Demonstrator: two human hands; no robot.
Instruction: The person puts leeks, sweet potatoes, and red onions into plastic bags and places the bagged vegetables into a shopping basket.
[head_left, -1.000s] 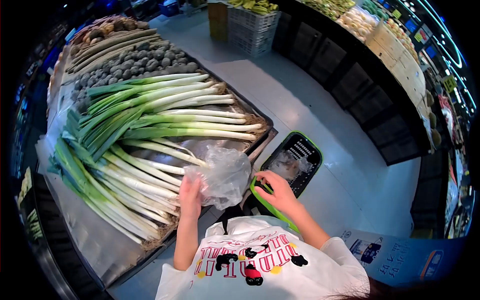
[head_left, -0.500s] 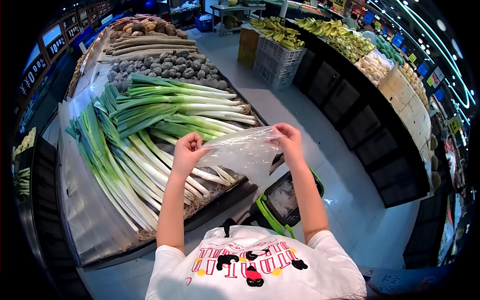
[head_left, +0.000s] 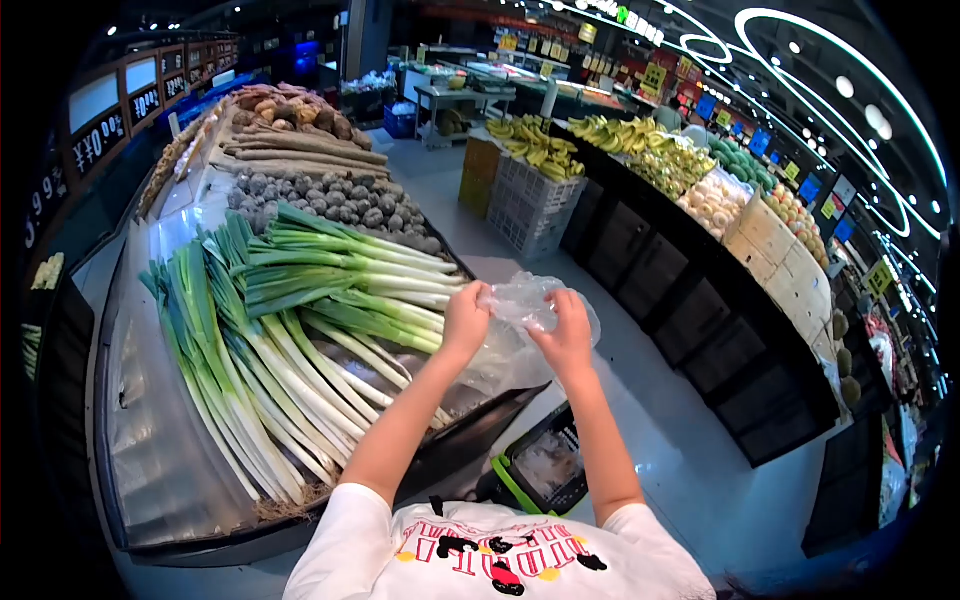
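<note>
A clear plastic bag (head_left: 500, 352) hangs from both my hands, bunched and puffed up between them, over the front right edge of the vegetable stand. My left hand (head_left: 466, 318) pinches the bag's left side. Closed on its right side is my right hand (head_left: 565, 332), with fingers bent around the thin film. Just left of the bag lie long green and white leeks (head_left: 345, 262), piled in two directions with their roots toward the stand's edges. Neither hand touches the leeks.
Dark round root vegetables (head_left: 330, 198) and long brown roots (head_left: 300, 150) lie behind the leeks. A green-rimmed black basket (head_left: 540, 465) is below my hands. Bananas (head_left: 535, 145) sit on grey crates (head_left: 535, 212) across the aisle.
Both hands have come closer together, the left one moving right. The bag, stretched flat before, is now bunched and puffed out. The view has tilted up slightly.
</note>
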